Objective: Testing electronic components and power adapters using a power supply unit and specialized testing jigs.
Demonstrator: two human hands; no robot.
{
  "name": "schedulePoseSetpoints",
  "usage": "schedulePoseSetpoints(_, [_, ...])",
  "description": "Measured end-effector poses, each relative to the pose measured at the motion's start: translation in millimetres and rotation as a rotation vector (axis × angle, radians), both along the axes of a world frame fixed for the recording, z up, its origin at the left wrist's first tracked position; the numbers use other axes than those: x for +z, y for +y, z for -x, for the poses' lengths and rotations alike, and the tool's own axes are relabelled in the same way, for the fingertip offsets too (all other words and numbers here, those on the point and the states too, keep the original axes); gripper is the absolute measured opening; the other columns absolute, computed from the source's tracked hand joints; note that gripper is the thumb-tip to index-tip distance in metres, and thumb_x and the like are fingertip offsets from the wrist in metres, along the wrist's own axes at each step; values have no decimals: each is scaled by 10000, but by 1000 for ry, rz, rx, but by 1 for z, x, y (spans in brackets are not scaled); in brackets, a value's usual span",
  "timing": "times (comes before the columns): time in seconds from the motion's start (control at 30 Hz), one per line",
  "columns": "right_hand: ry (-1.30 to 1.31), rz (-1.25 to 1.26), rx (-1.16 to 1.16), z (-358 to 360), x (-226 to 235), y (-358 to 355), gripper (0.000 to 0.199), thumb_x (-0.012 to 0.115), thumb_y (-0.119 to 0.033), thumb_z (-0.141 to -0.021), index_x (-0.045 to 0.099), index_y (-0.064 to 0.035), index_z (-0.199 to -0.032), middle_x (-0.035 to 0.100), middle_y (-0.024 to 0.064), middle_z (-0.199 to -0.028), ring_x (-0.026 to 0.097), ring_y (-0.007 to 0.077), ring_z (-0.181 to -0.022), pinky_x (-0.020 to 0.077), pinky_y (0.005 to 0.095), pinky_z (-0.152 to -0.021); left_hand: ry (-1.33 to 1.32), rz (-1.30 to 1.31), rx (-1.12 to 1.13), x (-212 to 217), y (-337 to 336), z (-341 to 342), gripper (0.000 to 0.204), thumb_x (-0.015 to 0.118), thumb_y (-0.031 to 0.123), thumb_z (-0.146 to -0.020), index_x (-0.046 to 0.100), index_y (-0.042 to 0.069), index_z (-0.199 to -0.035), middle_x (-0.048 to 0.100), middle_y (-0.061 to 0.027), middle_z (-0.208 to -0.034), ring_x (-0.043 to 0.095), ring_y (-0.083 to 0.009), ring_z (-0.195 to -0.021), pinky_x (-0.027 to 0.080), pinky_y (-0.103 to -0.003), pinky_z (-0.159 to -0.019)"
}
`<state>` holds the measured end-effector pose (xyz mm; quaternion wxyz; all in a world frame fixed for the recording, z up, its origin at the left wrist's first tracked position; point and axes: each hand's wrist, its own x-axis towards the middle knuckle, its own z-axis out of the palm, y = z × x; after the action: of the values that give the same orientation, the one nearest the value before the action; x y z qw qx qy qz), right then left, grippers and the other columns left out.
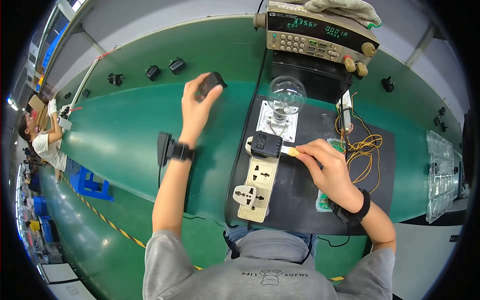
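My left hand (196,102) is raised over the green conveyor belt (125,135) and grips a small black adapter (210,84). My right hand (325,162) rests on the black mat (300,200), pinching a small white and tan connector (291,150) right beside another black adapter (265,144). That adapter is plugged into the top of a cream power strip (258,187). A clear light bulb (285,95) stands in a white socket base just beyond it.
A bench power meter (320,37) with a lit display sits at the back, a white glove on top. Several black adapters (152,72) lie along the belt. Orange wires (362,147) curl at right, near a clear plastic tray (442,172). Another person (42,140) works far left.
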<state>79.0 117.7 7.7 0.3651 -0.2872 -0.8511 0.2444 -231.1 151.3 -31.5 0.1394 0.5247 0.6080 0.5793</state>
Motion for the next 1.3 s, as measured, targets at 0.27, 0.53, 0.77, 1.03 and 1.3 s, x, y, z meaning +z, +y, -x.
schedulePoseSetpoints(0.27, [-17, -32, 23, 5, 2, 6, 159, 650, 48, -766, 614, 50, -921, 598, 130, -809, 585, 263, -696, 465, 311, -597, 216, 4, 215, -42, 81, 15, 464, 734, 336, -760, 612, 96, -1138, 538, -119, -1027, 567, -246, -933, 454, -336, -839])
schedulePoseSetpoints(0.53, [-300, -219, -362, -51, 50, 100, 245, 645, -103, -789, 613, 24, -995, 644, 151, -950, 613, 303, -898, 454, 348, -784, 270, -15, 372, -49, 84, 27, 455, 749, 298, -748, 591, 30, -1079, 548, -128, -1024, 557, -258, -916, 450, -346, -822])
schedulePoseSetpoints(0.77, [-322, 127, -294, -152, -37, 317, 547, 733, -148, -681, 537, -9, -1172, 562, 208, -1184, 521, 331, -1127, 415, 361, -948, 266, -33, 342, -50, 99, 13, 448, 742, 297, -756, 571, 86, -1112, 490, -128, -1058, 526, -279, -934, 436, -362, -855])
schedulePoseSetpoints(1.03, [-248, 117, -322, -137, -40, 296, 521, 692, -154, -729, 486, 12, -1178, 617, 216, -1042, 607, 323, -962, 473, 359, -827, 287, 148, 514, -51, 96, 9, 475, 693, 329, -796, 532, 210, -1228, 431, -112, -1079, 523, -276, -928, 467, -377, -814])
schedulePoseSetpoints(1.3, [-233, 62, -433, -136, 41, 125, 399, 595, -122, -851, 510, -5, -1223, 573, 54, -942, 500, 100, -777, 434, 231, -701, 179, 190, 431, -52, 102, 17, 724, 706, 341, -780, 344, 191, -1389, 513, -113, -1047, 560, -283, -880, 473, -383, -765])
